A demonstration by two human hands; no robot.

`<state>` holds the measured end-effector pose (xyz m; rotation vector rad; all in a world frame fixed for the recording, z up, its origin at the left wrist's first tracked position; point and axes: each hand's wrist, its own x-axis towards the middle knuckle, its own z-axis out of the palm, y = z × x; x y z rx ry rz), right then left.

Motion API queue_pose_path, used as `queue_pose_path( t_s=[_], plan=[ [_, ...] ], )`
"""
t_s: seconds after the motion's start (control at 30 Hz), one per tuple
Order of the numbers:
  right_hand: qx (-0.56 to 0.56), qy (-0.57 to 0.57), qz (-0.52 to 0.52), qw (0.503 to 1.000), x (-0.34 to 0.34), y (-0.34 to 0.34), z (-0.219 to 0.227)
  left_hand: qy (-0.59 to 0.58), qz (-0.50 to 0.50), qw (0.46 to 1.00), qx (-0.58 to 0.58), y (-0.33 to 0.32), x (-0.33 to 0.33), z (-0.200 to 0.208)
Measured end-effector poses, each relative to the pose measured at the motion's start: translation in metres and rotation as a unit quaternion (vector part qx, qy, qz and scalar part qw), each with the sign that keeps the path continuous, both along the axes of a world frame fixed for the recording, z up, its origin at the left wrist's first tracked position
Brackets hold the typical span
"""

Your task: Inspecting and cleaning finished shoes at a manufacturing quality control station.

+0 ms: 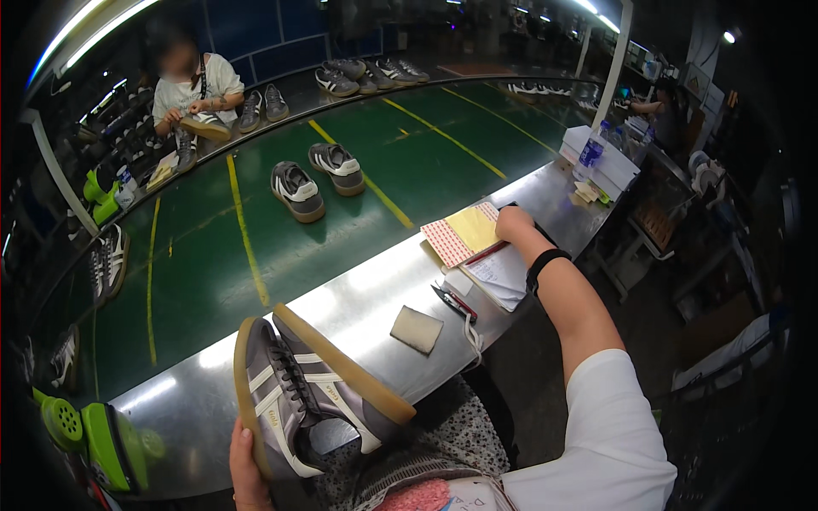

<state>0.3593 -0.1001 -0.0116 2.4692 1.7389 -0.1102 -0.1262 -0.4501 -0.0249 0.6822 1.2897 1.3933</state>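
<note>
A pair of grey sneakers (294,392) with white stripes, dark laces and gum-coloured soles is held upright over the near edge of the metal ledge, soles outward. My left hand (247,464) is closed around the left shoe's sole at the lower side. Stretched out to the far right, my right hand (514,223) is curled at the right edge of a label sheet (447,244), red-patterned with a yellow panel. Its fingertips are hidden, so what they pinch does not show. Beneath the sheet lies an open notebook (501,277) with handwriting.
On the metal ledge (366,285) lie a sponge block (416,330) and thread snips (456,303). Two grey sneakers (298,192) stand on the green conveyor belt (196,281). A green device (111,443) is at lower left. Across the belt, a co-worker (198,94) handles a shoe.
</note>
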Motion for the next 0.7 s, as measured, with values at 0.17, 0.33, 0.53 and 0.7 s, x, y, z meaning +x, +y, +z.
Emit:
queue_pose_path(
  t_s=[0.17, 0.33, 0.53, 0.7],
  plan=[
    [0.021, -0.029, -0.003, 0.999, -0.008, 0.001, -0.011, 0.041, -0.056, 0.997, 0.020, 0.005, -0.005, 0.008],
    [0.071, 0.011, -0.031, 0.997, 0.022, -0.012, -0.006, -0.006, -0.047, 0.999, 0.018, 0.005, -0.004, 0.000],
    [0.241, 0.334, 0.204, 0.888, -0.032, -0.047, 0.008, -0.087, 0.049, 0.990, 0.096, 0.001, 0.006, -0.004],
    [0.158, 0.530, 0.374, 0.745, -0.164, -0.160, 0.074, -0.110, 0.074, 0.979, 0.156, 0.004, 0.029, 0.021]
  ],
)
